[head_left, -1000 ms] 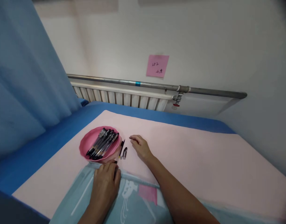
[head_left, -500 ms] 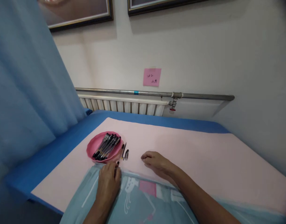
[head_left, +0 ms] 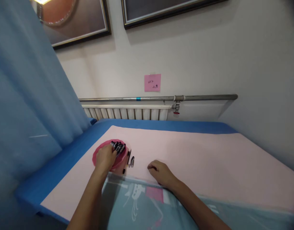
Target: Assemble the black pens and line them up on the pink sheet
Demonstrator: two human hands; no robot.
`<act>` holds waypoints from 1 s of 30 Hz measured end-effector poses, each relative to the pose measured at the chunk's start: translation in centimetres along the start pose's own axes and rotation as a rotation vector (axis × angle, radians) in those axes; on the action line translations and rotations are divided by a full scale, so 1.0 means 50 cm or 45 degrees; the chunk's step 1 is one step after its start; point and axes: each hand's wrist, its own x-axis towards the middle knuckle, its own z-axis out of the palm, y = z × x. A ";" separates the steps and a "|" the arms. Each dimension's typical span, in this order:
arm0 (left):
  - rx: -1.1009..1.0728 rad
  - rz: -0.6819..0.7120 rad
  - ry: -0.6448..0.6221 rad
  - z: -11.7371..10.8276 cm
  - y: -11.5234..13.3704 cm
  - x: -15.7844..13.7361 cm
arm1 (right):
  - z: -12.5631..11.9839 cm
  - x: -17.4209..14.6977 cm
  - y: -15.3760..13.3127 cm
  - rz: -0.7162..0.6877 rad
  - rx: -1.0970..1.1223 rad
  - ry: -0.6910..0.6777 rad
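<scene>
My left hand (head_left: 106, 157) reaches into the pink scalloped dish (head_left: 96, 158), its fingers curled down onto the bundle of black-capped pens (head_left: 119, 147). How many pens the fingers grip is hidden behind the hand. Beside the dish, to its right, lie the parts of a pen: a thin dark refill (head_left: 129, 156), a clear barrel with black ends (head_left: 125, 166), a black cap with a clip (head_left: 132, 161) and a tiny tip (head_left: 129, 165). On the pink sheet farther right rests my right hand (head_left: 160, 172), its fingers curled in, with nothing visible in them.
A pale pink sheet (head_left: 197, 156) covers most of the blue table (head_left: 166, 124). Light blue patterned cloth (head_left: 127, 204) lies along the near edge. A blue curtain (head_left: 24, 95) hangs at left. Behind the table are a radiator (head_left: 127, 113) and a metal pipe (head_left: 204, 97).
My left hand has moved forward from the cloth's edge into the dish and onto the pens. My right hand stays on the sheet, curled. The view has tilted up slightly.
</scene>
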 end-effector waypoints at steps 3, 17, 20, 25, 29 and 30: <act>0.038 -0.001 -0.032 0.017 0.030 0.037 | 0.000 0.000 0.002 -0.008 0.006 0.009; 0.025 -0.004 -0.019 0.075 0.022 0.039 | -0.001 0.009 0.013 -0.010 0.071 -0.020; -0.217 0.040 0.102 0.070 0.035 0.031 | -0.003 0.008 0.012 0.001 0.107 -0.025; -1.317 0.188 -0.388 0.097 0.138 -0.029 | -0.010 0.011 -0.001 0.196 0.519 0.169; -1.866 0.014 -0.811 0.127 0.238 -0.087 | -0.017 0.013 -0.012 0.261 1.005 0.434; -1.911 -0.051 -0.879 0.133 0.257 -0.097 | -0.019 0.011 -0.013 0.272 0.999 0.487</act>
